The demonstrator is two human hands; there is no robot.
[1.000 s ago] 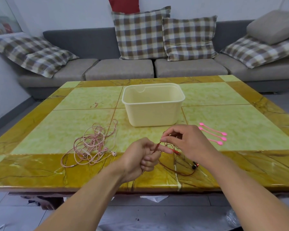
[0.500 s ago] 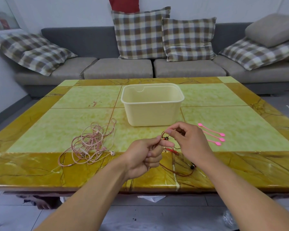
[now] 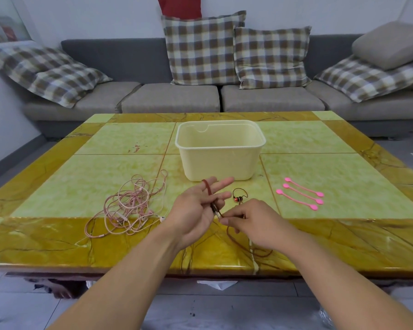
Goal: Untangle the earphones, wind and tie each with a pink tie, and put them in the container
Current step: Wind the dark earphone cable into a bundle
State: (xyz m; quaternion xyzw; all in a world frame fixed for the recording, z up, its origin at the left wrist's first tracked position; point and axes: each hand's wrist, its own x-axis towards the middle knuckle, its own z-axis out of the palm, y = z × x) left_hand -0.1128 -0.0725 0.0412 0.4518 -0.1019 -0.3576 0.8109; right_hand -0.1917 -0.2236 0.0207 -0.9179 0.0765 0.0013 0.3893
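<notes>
Brown cord (image 3: 210,190) loops over the straight fingers of the left hand (image 3: 196,208) at frame centre; the right hand (image 3: 255,222) pinches it just beside.

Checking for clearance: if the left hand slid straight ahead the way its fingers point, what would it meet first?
Probably the container: the left hand points its straight fingers up-right at the front wall. Depth is unclear.

Brown cord (image 3: 234,231) partly hidden under right hand (image 3: 255,225); earbud blurry.
</notes>
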